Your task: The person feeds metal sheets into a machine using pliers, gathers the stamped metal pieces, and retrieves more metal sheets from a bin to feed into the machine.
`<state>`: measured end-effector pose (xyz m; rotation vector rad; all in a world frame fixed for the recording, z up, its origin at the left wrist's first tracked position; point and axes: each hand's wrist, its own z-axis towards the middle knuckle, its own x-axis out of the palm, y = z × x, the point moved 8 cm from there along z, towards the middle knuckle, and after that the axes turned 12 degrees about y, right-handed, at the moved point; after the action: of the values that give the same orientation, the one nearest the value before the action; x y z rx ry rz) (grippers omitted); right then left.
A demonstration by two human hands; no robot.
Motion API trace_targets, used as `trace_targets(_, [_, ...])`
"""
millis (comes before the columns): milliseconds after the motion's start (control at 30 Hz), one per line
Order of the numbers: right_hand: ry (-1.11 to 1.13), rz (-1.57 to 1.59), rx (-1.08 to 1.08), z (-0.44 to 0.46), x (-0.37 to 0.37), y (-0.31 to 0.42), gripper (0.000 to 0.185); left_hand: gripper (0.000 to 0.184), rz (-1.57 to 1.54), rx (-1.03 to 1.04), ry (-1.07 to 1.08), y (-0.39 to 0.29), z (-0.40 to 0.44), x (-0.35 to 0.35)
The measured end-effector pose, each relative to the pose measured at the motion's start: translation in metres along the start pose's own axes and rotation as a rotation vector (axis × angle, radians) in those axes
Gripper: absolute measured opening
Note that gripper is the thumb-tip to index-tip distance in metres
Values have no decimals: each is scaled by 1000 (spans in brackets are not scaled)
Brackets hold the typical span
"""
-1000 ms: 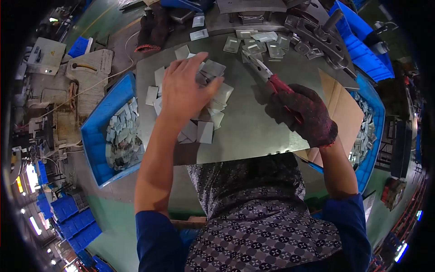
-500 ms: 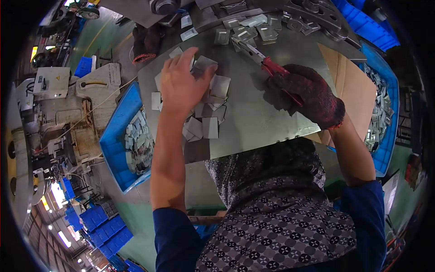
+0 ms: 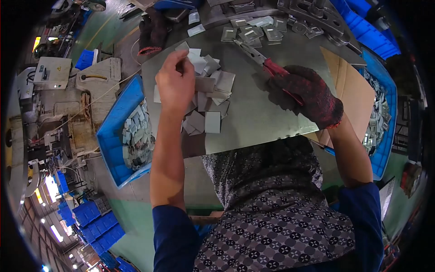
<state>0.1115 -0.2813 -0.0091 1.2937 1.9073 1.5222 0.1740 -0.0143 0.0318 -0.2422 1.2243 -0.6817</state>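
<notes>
My bare left hand (image 3: 176,84) is closed, fingers curled in, over the left side of a loose pile of flat metal plates (image 3: 213,121). One tilted plate (image 3: 205,84) meets the hand's right edge; whether the fingers grip it is hidden. My right hand (image 3: 308,97), in a dark red-and-black knit glove, is wrapped round the red handles of long-jawed pliers (image 3: 256,55). Their tip points up-left, beside several pressed metal pieces (image 3: 250,34) with raised rectangular centres. Both hands are above a grey metal tabletop (image 3: 253,122).
Blue bins stand at left (image 3: 112,136) and right (image 3: 387,136), holding many metal pieces. Cardboard (image 3: 351,90) lies at the table's right. A dark glove (image 3: 152,34) rests at the back left, and a heavy metal fixture (image 3: 317,18) sits at the back right.
My left hand has gone from spread fingers over the plates to curled ones, drawing slightly left. The pliers and right hand have barely moved. The view has shifted a little.
</notes>
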Motion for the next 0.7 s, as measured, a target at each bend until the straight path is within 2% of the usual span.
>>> trace_targets(67, [27,-41,44,-2,2,0,39,20,-466,-125,-95,20,-2,-7])
trace_targets(100, [31,-47,44,-1,3,-5,39,20,-467,-126,-102,21,-4,-9])
trace_targets(167, [184,56,-165,1,18,-4,39,22,-1021,-277,-43,25,-9,1])
trace_targets(200, [189,50,-161,1,21,-5,39,22,-1023,-280,-51,24,-12,0])
trace_targets(300, [218,-272,-340,-1,36,16,40,23,-1182,-317,41,14,-16,10])
trace_targets(400, [249,-366,-331,-2,45,28,40,19,-1194,-331,66,9,-19,12])
trace_targets(467, [306,-189,13,0,47,15,39,18,-1075,-330,67,13,-19,11])
trace_targets(600, [311,-150,35,0,49,20,36,18,-1173,-360,50,27,-22,11])
trace_targets(700, [295,-26,-40,2,53,21,32,15,-1224,-355,105,30,-24,11])
